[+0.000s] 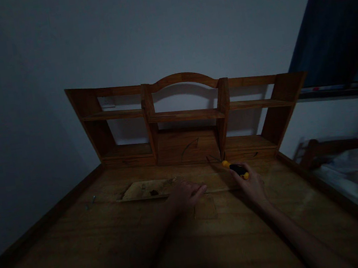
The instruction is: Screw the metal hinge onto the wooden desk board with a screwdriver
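Observation:
In my right hand (251,186) is a screwdriver with a yellow and black handle (238,170), my fingers wrapped round it. Its thin shaft points left and away from me, above the desktop. My left hand (186,195) rests over a pale wooden board (145,189) that lies flat across the desk. The fingers of that hand are pressed together near the board's front edge; whether something small is between them is too dark to see. Dark marks and rough spots show on the board's left part.
A wooden shelf unit (186,115) stands along the back of the desk (246,235), against the wall. Small metal pieces, perhaps screws (94,199), lie at the left. Raised edges border the desk's sides. A bed with pale covers (357,171) is at the right.

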A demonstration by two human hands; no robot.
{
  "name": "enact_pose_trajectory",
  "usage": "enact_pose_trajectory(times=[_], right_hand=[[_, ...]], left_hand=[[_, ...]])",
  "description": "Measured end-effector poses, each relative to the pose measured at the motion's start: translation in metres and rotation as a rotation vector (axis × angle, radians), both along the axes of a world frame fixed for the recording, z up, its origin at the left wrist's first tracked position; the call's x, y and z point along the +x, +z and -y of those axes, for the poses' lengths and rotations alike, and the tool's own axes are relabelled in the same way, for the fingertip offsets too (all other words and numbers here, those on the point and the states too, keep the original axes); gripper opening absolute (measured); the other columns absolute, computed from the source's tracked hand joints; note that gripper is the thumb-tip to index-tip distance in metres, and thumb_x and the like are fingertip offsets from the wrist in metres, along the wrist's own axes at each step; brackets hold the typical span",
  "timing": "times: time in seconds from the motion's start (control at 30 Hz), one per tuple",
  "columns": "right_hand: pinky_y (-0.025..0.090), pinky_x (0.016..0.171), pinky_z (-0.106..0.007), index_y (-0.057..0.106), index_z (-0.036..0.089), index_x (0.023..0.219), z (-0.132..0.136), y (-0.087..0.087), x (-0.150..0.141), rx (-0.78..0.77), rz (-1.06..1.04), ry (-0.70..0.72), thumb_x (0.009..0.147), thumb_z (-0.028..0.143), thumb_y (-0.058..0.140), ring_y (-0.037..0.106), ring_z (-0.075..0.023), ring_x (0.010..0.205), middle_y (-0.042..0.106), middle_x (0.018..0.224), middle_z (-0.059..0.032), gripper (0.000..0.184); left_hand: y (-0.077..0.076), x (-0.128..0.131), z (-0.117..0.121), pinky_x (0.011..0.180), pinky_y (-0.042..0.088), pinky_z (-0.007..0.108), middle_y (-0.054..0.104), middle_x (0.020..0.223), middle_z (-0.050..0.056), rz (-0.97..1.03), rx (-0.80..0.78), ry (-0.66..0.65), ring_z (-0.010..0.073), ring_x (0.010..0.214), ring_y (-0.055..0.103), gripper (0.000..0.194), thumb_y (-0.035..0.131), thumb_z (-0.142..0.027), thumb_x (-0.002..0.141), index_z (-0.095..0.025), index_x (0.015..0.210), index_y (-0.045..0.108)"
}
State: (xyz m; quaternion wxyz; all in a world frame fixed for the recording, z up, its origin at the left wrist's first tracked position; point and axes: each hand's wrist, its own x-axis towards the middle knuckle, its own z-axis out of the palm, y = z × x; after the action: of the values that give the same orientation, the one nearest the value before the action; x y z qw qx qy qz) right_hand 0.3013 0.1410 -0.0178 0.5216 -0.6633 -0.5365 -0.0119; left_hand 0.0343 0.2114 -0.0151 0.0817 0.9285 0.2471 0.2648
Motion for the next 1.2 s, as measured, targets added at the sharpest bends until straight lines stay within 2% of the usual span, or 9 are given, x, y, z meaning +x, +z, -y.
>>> enact_pose_trajectory(times=[0.13, 0.27, 0.37, 0.53, 0.77, 1.07, 1.2], right_hand=[[0.048, 0.077, -0.034, 0.065, 0.025, 0.107, -0.0007, 0.0007, -0.0006, -0.001, -0.032, 0.013, 0.084, 0.052, 0.064, 0.067, -0.0243, 0.090, 0.072, 0.099, -0.0039, 0.036], [0.048, 0.077, -0.034, 0.066, 0.024, 0.106, -0.0006, 0.0016, -0.0018, 0.002, -0.019, 0.001, 0.083, 0.052, 0.065, 0.067, -0.0245, 0.088, 0.073, 0.096, -0.0047, 0.036], [0.048, 0.076, -0.033, 0.066, 0.025, 0.106, 0.0008, 0.0026, -0.0024, 0.010, -0.011, 0.008, 0.084, 0.051, 0.064, 0.067, -0.0240, 0.089, 0.072, 0.098, -0.0043, 0.034], [0.048, 0.076, -0.033, 0.066, 0.025, 0.106, 0.0022, 0.0041, -0.0028, 0.013, -0.033, 0.028, 0.084, 0.051, 0.063, 0.067, -0.0240, 0.089, 0.072, 0.098, -0.0044, 0.035], [0.048, 0.073, -0.033, 0.066, 0.023, 0.104, 0.0012, 0.0032, -0.0026, 0.000, -0.018, 0.007, 0.083, 0.052, 0.064, 0.067, -0.0251, 0.085, 0.073, 0.094, -0.0062, 0.036], [0.048, 0.074, -0.032, 0.066, 0.023, 0.107, 0.0008, 0.0019, -0.0026, 0.017, -0.037, 0.039, 0.083, 0.053, 0.062, 0.067, -0.0236, 0.086, 0.072, 0.097, -0.0056, 0.038], [0.047, 0.072, -0.033, 0.067, 0.023, 0.105, 0.0022, 0.0040, -0.0033, -0.011, -0.021, 0.010, 0.084, 0.054, 0.061, 0.067, -0.0241, 0.083, 0.073, 0.093, -0.0059, 0.039]], left_hand=[[0.0044, -0.0009, 0.0028, 0.069, 0.045, 0.028, 0.074, 0.080, 0.005, -0.043, 0.024, -0.048, 0.0169, 0.072, 0.068, 0.044, 0.037, -0.040, 0.102, -0.019, 0.095, 0.075], [0.0063, -0.0014, 0.0051, 0.078, 0.047, 0.030, 0.075, 0.101, 0.005, -0.041, 0.037, -0.102, 0.0190, 0.087, 0.070, 0.036, 0.040, -0.037, 0.101, -0.022, 0.112, 0.070], [0.0059, -0.0010, 0.0050, 0.081, 0.048, 0.031, 0.073, 0.108, 0.006, -0.031, 0.011, -0.111, 0.0197, 0.093, 0.070, 0.036, 0.040, -0.037, 0.101, -0.022, 0.117, 0.068], [0.0080, 0.0003, 0.0057, 0.080, 0.047, 0.030, 0.074, 0.101, 0.006, -0.022, -0.005, -0.110, 0.0187, 0.089, 0.069, 0.037, 0.038, -0.036, 0.101, -0.019, 0.106, 0.071], [0.0061, 0.0013, 0.0038, 0.072, 0.044, 0.029, 0.070, 0.078, 0.005, -0.024, 0.054, -0.095, 0.0169, 0.074, 0.065, 0.039, 0.039, -0.035, 0.101, -0.017, 0.083, 0.069], [0.0103, 0.0010, 0.0072, 0.078, 0.046, 0.029, 0.070, 0.088, 0.006, 0.005, 0.064, -0.104, 0.0176, 0.084, 0.066, 0.038, 0.035, -0.034, 0.102, -0.018, 0.097, 0.069], [0.0102, 0.0018, 0.0066, 0.079, 0.047, 0.029, 0.069, 0.090, 0.006, 0.007, 0.068, -0.117, 0.0173, 0.086, 0.065, 0.039, 0.034, -0.035, 0.102, -0.019, 0.101, 0.069]])
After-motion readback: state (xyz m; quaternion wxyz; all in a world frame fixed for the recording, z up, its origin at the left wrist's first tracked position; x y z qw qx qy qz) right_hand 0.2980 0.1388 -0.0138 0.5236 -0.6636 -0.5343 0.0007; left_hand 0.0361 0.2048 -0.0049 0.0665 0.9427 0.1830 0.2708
